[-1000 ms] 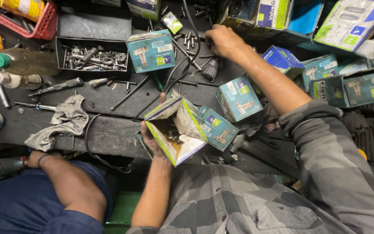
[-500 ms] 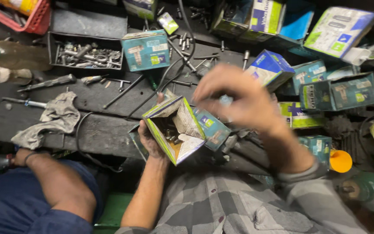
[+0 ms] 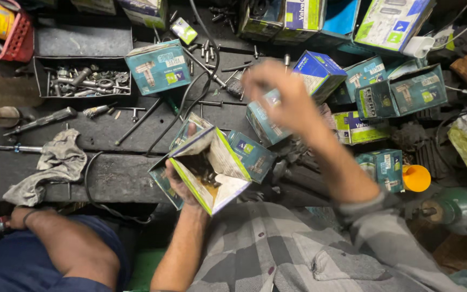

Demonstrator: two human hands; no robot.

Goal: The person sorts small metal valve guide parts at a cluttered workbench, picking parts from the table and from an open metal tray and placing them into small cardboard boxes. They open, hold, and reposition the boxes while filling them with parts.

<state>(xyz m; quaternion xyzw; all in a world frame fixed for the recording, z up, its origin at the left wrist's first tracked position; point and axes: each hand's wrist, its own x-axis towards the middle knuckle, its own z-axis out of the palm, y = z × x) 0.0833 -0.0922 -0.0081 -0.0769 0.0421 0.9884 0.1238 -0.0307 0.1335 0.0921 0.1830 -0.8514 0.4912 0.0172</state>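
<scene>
One open carton [image 3: 206, 170], left hand [image 3: 182, 186] holding

The left hand [image 3: 182, 186] is cupped palm-up with its fingers curled in a grip, its bare forearm running down; the right hand [image 3: 279, 92] hangs blurred above, grey-checked sleeve at the forearm

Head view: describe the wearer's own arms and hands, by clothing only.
Both belong to a grey plaid shirt. The right sleeve reaches the forearm; the left sleeve sits higher, leaving that forearm bare. Left hand and right hand are ungloved, without visible rings or watch.
</scene>
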